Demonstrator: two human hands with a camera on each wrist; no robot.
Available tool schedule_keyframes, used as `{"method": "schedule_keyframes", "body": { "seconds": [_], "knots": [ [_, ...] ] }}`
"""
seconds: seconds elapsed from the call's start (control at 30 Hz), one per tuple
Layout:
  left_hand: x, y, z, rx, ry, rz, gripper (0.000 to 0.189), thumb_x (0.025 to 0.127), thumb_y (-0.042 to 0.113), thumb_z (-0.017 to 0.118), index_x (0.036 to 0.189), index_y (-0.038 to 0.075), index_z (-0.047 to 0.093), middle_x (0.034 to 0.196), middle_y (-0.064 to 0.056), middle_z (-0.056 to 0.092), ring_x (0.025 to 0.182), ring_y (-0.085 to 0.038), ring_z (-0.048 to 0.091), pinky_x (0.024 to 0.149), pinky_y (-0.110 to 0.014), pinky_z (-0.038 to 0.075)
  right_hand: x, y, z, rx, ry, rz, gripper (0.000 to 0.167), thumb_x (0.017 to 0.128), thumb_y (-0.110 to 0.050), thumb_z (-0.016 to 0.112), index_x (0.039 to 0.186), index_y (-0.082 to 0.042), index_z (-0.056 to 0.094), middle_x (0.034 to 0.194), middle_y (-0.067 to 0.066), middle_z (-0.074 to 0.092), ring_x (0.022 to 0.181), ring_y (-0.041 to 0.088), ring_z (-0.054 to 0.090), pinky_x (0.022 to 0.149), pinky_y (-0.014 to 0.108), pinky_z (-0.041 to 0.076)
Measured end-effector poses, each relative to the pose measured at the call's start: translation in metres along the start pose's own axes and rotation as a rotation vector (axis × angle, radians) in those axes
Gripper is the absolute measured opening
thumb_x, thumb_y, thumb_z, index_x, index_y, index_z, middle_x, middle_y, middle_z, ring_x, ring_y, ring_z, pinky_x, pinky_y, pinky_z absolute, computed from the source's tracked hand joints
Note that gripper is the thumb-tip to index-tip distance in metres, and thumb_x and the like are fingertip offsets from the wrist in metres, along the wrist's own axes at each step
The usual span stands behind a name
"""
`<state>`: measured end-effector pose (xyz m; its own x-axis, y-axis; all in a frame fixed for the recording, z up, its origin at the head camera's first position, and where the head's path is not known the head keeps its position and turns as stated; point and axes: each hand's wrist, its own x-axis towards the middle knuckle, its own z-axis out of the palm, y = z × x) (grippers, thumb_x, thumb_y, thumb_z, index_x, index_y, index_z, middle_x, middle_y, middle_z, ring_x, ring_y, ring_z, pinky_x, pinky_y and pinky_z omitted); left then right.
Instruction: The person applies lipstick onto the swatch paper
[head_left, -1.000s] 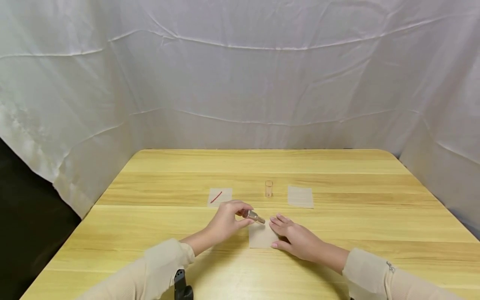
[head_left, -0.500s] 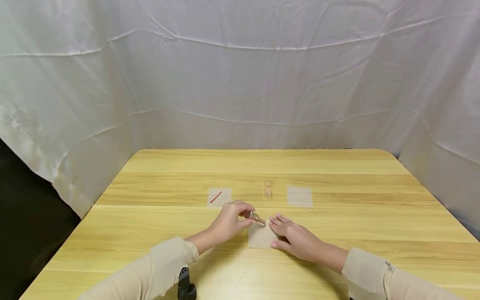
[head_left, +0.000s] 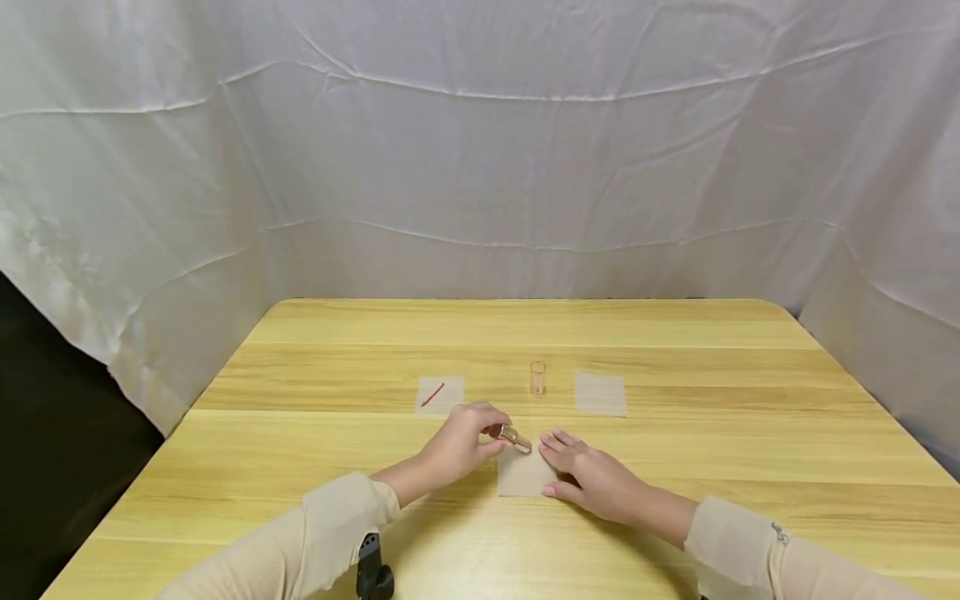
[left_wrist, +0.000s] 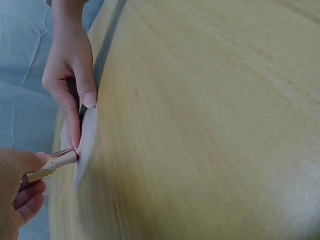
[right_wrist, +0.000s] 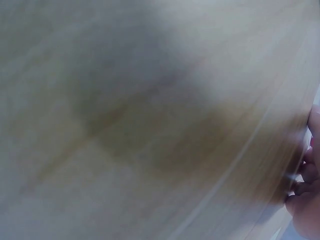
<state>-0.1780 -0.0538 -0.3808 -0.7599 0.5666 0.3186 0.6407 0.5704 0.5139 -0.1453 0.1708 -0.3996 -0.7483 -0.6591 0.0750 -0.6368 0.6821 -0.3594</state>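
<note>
My left hand (head_left: 459,448) pinches a shiny gold lipstick (head_left: 517,438) between thumb and fingers. The lipstick slants down to the right, and its red tip meets a small square of pale paper (head_left: 519,479) in the left wrist view. On the right side of that square rest the fingers of my right hand (head_left: 597,478), extended, with the thumb near its lower corner. Behind the hands a clear lipstick cap (head_left: 537,380) stands upright on the table. In the right wrist view only a few fingertips (right_wrist: 306,200) show at the edge.
Back left on the wooden table (head_left: 712,375) lies a paper square (head_left: 454,392) bearing a slanted red line. A blank paper square (head_left: 600,394) lies to the right of the cap. Pale curtains (head_left: 525,167) hang behind and beside the table.
My left hand has shifted slightly to the right, and the lipstick's tip sits a little lower on the paper. The right hand has stayed in place.
</note>
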Motion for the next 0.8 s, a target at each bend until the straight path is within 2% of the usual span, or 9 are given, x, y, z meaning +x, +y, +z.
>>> {"method": "schedule_keyframes", "body": {
  "seconds": [0.3, 0.63, 0.8],
  "knots": [
    [0.004, 0.006, -0.01, 0.087, -0.088, 0.07, 0.01, 0.08, 0.007, 0.071, 0.088, 0.003, 0.068, 0.077, -0.004, 0.062, 0.071, -0.013, 0.054, 0.062, -0.015, 0.045, 0.0, 0.0, -0.001, -0.004, 0.007, -0.009, 0.056, 0.092, -0.033, 0.055, 0.128, 0.01, 0.048, 0.136, 0.025, 0.045, 0.128, 0.044, 0.038, 0.1, 0.053, 0.038],
    [0.005, 0.01, -0.014, 0.117, -0.133, 0.071, 0.006, 0.08, 0.006, 0.071, 0.084, 0.004, 0.067, 0.074, -0.003, 0.06, 0.071, -0.017, 0.055, 0.06, -0.014, 0.043, 0.0, 0.001, 0.001, -0.001, -0.001, 0.005, 0.056, 0.092, -0.033, 0.055, 0.128, 0.01, 0.048, 0.137, 0.024, 0.044, 0.129, 0.043, 0.037, 0.101, 0.053, 0.037],
    [0.004, 0.012, -0.015, 0.132, -0.14, 0.07, 0.006, 0.08, 0.006, 0.071, 0.084, 0.004, 0.068, 0.074, -0.002, 0.06, 0.07, -0.014, 0.054, 0.06, -0.013, 0.043, 0.001, 0.001, 0.002, 0.006, -0.007, 0.015, 0.055, 0.091, -0.031, 0.057, 0.128, 0.009, 0.048, 0.137, 0.024, 0.044, 0.13, 0.042, 0.036, 0.102, 0.052, 0.037]
  ]
}}
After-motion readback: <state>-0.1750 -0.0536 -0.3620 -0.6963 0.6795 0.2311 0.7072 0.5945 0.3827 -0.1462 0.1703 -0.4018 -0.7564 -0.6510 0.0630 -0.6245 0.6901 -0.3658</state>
